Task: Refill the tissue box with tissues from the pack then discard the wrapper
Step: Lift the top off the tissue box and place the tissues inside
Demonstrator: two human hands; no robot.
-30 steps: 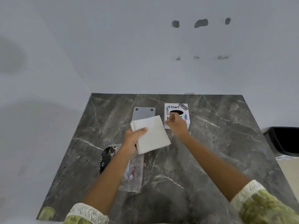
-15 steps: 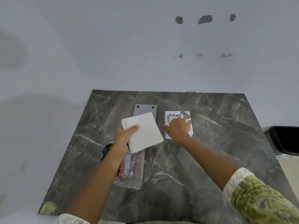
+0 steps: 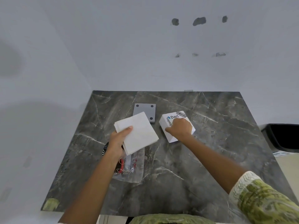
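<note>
Dark grey marble with pale veins forms the tabletop (image 3: 202,159), set against a white wall. On it, the left hand (image 3: 117,141) is clamped on a stack of white folded tissues (image 3: 137,131), thumb on top and fingers hidden underneath, holding the stack tilted above the surface. Just below that hand lies the clear plastic wrapper (image 3: 132,165), flat on the marble, with red and black print showing through; the forearm covers part of it. Beyond the tissues rests a flat grey plate (image 3: 148,110) with dark round spots at its corners, its near left corner hidden by the stack. To the right of it, the right hand (image 3: 179,128) is closed over the white tissue box (image 3: 168,125), which bears "Dart" lettering and sits tipped, one edge raised. At the far right edge, off the table, a black bin (image 3: 283,136) is partly in view.
</note>
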